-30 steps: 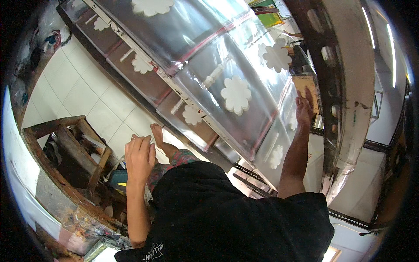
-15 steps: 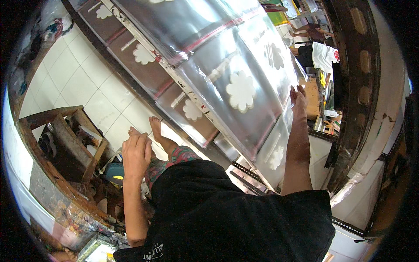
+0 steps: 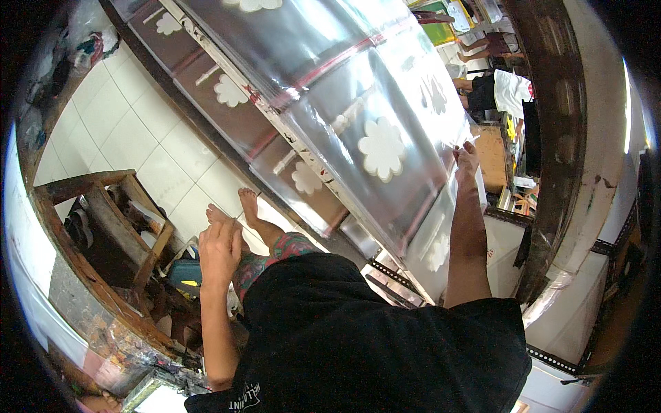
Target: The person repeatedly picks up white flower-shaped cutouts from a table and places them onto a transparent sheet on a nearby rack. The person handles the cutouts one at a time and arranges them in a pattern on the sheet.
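A shiny clear plastic sheet (image 3: pixel 413 148) with white flower shapes and pinkish-red bands drapes in large panels across the middle. My right hand (image 3: pixel 466 162) reaches to its right-hand edge, fingers closed on the film there; the exact pinch is partly lost in glare. One white flower shape (image 3: pixel 382 149) lies to the left of that hand. My left hand (image 3: pixel 219 249) hovers above my left leg, away from the sheet. Its fingers are loosely bent, with a gap beside the thumb, and nothing shows in them.
Beside the sheet, a long pale bar (image 3: pixel 289 134) runs diagonally, with more patterned film past it. An open wooden frame (image 3: pixel 103 199) stands left on white floor tiles (image 3: pixel 162 158). A dark slotted beam (image 3: pixel 568 103) curves at right. Another person (image 3: pixel 509 93) is at far right.
My right hand has come slightly lower and its fingers have closed in at the sheet's edge. My left hand has shifted slightly right and down, its fingers loosening.
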Demonstrator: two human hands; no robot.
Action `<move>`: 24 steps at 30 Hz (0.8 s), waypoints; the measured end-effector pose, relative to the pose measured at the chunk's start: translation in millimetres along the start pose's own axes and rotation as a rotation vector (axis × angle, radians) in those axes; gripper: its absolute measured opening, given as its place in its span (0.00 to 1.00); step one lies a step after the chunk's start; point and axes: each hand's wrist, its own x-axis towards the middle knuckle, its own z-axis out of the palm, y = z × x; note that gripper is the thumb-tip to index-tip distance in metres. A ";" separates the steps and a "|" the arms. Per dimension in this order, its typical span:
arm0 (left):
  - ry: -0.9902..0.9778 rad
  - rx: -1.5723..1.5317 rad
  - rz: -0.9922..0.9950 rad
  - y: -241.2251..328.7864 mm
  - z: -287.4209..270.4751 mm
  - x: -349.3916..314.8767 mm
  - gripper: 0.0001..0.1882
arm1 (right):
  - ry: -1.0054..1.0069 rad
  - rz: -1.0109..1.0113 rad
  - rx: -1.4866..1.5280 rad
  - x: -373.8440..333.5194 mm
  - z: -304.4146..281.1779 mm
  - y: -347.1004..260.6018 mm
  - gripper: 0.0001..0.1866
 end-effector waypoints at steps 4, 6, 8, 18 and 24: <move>-0.001 0.013 -0.027 0.4 -0.3 -1.8 0.14 | 0.027 0.067 0.048 -3.4 27.2 -16.2 0.28; 0.014 0.006 -0.018 -1.6 -0.1 -1.9 0.14 | 0.017 0.061 0.009 -3.6 25.0 -13.7 0.29; 0.018 0.007 -0.015 -5.4 0.7 -3.3 0.14 | -0.026 0.013 -0.088 -2.8 19.9 -6.0 0.29; -0.002 0.020 -0.028 -11.4 1.2 -4.5 0.14 | 0.074 -0.235 -0.691 -30.9 21.1 -45.0 0.28; 0.014 0.031 -0.039 -12.3 -7.7 -4.9 0.14 | -0.240 -0.529 -0.733 -25.9 26.6 -36.7 0.21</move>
